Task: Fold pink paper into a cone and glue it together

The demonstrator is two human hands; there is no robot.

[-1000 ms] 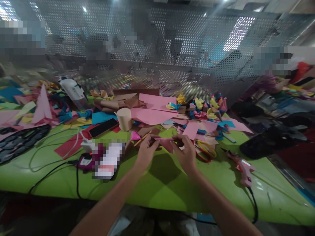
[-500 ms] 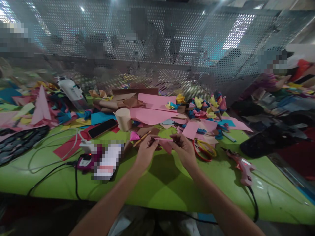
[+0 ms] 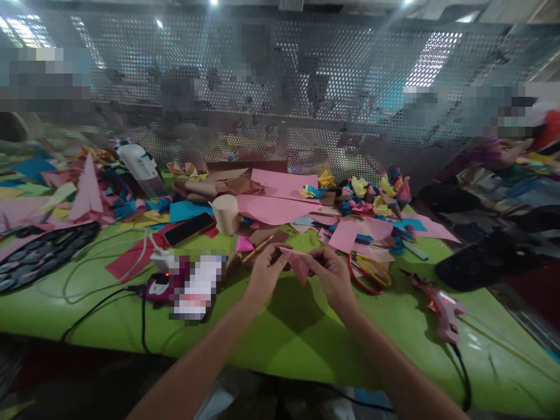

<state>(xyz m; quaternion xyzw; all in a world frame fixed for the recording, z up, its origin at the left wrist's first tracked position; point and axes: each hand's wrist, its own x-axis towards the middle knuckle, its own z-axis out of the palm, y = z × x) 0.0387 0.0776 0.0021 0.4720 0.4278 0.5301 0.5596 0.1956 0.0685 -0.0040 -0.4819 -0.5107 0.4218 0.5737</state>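
Note:
Both my hands hold a small folded pink paper piece (image 3: 300,265) just above the green table (image 3: 284,326). My left hand (image 3: 265,273) pinches its left end with closed fingers. My right hand (image 3: 331,276) grips its right side, fingers curled round it. A pencil (image 3: 258,249) lies just beyond my left hand. Red and yellow scissors (image 3: 367,274) rest right of my right hand.
Pink sheets (image 3: 280,198), brown paper (image 3: 219,184), a cardboard cup (image 3: 226,213), a phone (image 3: 189,228) and a heap of small coloured paper pieces (image 3: 371,195) crowd the back. A pink glue gun (image 3: 441,306) lies at the right, another purple one (image 3: 157,287) with cables at the left. A perforated metal screen (image 3: 280,93) stands behind.
The pink piece has gone from a long flat strip to a shorter, pointed fold hanging between my fingers. My hands have drawn closer together. The view shifted slightly.

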